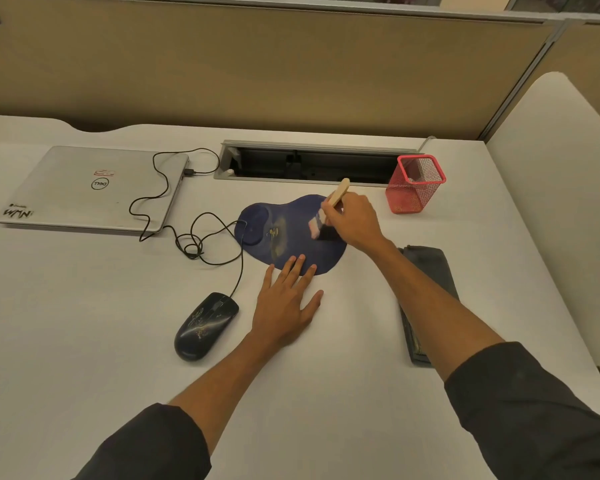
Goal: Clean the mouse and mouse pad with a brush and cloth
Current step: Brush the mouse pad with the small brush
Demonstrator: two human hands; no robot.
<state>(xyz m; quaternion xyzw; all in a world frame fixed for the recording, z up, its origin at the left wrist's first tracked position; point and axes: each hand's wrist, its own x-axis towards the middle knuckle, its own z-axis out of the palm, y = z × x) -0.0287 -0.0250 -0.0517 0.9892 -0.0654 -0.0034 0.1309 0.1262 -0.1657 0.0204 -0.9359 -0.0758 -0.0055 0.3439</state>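
Observation:
A dark blue mouse pad [284, 233] with a round wrist rest lies at the middle of the white desk [84, 358]. My right hand [355, 220] grips a wooden-handled brush [326, 216], its dark bristles down on the pad's right side. My left hand [288, 299] lies flat with straight fingers, fingertips pressing the pad's near edge. A black wired mouse [205, 325] sits on the desk left of my left hand, off the pad. A dark folded cloth [426, 268] lies to the right, partly hidden by my right forearm.
A shut silver laptop [94, 188] lies at the back left, with the mouse cable [191, 244] looped beside it. A red mesh pen holder [414, 183] stands at the back right next to an open cable tray [312, 164]. A partition wall rises behind.

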